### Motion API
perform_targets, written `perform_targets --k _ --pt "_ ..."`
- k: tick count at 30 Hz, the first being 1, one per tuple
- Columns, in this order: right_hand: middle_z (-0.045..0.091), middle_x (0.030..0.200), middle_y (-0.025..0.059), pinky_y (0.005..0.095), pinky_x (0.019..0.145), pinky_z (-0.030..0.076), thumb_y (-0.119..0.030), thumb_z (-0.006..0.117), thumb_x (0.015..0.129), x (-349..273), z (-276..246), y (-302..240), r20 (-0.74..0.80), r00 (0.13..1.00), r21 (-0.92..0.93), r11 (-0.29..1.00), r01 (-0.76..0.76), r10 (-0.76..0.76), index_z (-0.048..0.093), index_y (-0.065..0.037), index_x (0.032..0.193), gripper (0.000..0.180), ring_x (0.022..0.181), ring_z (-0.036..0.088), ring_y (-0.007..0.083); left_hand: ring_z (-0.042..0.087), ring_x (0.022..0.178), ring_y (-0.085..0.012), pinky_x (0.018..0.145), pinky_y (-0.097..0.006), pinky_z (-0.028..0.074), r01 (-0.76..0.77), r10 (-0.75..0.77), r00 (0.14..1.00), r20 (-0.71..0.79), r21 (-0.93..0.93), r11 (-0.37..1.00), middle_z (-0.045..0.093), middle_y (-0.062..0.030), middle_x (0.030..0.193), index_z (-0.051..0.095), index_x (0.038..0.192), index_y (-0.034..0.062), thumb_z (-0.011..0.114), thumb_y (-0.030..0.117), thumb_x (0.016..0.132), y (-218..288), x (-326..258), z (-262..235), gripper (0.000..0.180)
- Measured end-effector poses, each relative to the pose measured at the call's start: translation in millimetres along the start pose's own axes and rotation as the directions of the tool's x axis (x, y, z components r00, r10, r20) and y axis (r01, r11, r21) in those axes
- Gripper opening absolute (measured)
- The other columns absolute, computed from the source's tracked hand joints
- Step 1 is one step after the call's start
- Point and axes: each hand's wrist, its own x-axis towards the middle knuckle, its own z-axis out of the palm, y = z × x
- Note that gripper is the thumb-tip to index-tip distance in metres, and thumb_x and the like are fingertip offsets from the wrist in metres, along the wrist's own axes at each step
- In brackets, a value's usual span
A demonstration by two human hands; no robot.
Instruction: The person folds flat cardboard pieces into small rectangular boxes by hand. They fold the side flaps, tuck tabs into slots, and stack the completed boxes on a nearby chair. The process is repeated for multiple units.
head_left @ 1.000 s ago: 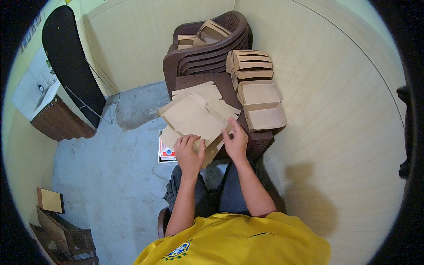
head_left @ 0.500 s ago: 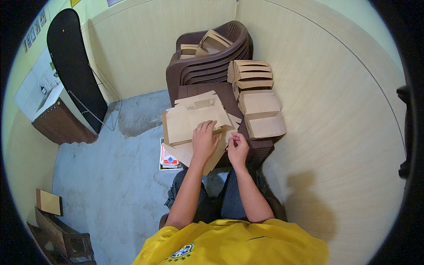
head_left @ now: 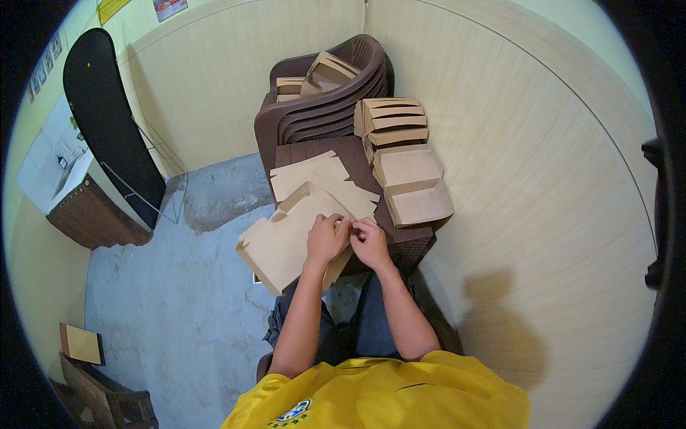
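Hands [head_left: 328,239] [head_left: 370,245] at carton [head_left: 275,247] edge | carton juts past table [head_left: 356,159] | open floor [head_left: 157,307] left

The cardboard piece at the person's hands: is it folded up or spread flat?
Partly folded: the cardboard piece has low walls standing along some edges, while its broad panel is spread open.

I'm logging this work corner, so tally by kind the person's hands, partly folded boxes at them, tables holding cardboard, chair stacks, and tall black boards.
Hands: 2, left hand and right hand
Partly folded box: 1
Brown table: 1
Chair stack: 1
Black board: 1
Total: 6
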Motion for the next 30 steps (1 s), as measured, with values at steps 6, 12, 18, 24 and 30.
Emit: perform_targets --k 6,12,18,24,30 --pt "0.068 0.115 0.0151 0.0311 0.084 0.063 0.01 0.073 0.081 -12 7 -14 -0.084 0.995 0.034 0.998 -0.044 0.047 0.074 0.001 0.122 0.042 0.095 0.071 0.0237 0.075 0.075 -0.0291 0.067 -0.041 0.059 0.152 -0.095 0.956 0.279 -0.19 0.97 0.075 -0.0176 0.091 0.078 0.106 0.0043 0.074 0.049 0.099 -12 12 -8 0.046" --pt "0.062 0.125 0.0122 0.0331 0.092 0.063 0.018 0.072 0.083 -19 17 -18 -0.11 0.992 0.199 0.979 -0.038 0.061 0.057 -0.005 0.149 0.072 0.105 0.068 0.0177 0.072 0.063 -0.0194 0.056 -0.036 0.057 0.203 -0.112 0.948 0.299 -0.294 0.934 0.076 -0.0112 0.081 0.076 0.105 0.0021 0.076 0.045 0.099 -23 10 -8 0.043" --pt "0.07 0.114 0.0136 0.0338 0.091 0.063 0.012 0.079 0.085 -22 22 -8 -0.106 0.903 0.429 0.838 -0.337 0.417 0.058 0.003 0.138 0.058 0.105 0.071 0.0209 0.075 0.072 -0.0191 0.065 -0.034 0.06 0.265 -0.146 0.931 0.334 -0.345 0.901 0.077 -0.0103 0.085 0.078 0.109 0.0009 0.075 0.031 0.1 -35 9 -9 0.031" --pt "0.074 0.106 0.0137 0.0341 0.081 0.062 0.004 0.083 0.087 -27 13 -11 -0.008 0.801 0.628 0.626 -0.462 0.598 0.061 0.002 0.123 0.042 0.094 0.073 0.0214 0.073 0.081 -0.0148 0.074 -0.031 0.059 0.037 0.01 0.986 0.166 -0.28 0.959 0.079 -0.0083 0.091 0.08 0.111 -0.0009 0.075 0.025 0.101 -52 -15 -10 0.028" --pt "0.073 0.106 0.0108 0.0327 0.076 0.06 -0.001 0.081 0.092 -29 17 -28 0.024 0.825 0.657 0.613 -0.439 0.565 0.062 -0.002 0.118 0.032 0.092 0.071 0.0185 0.072 0.082 -0.0131 0.075 -0.031 0.058 0.137 -0.041 0.979 0.202 -0.487 0.863 0.079 -0.008 0.092 0.079 0.108 -0.0013 0.075 0.016 0.101 -47 -25 -6 0.019"
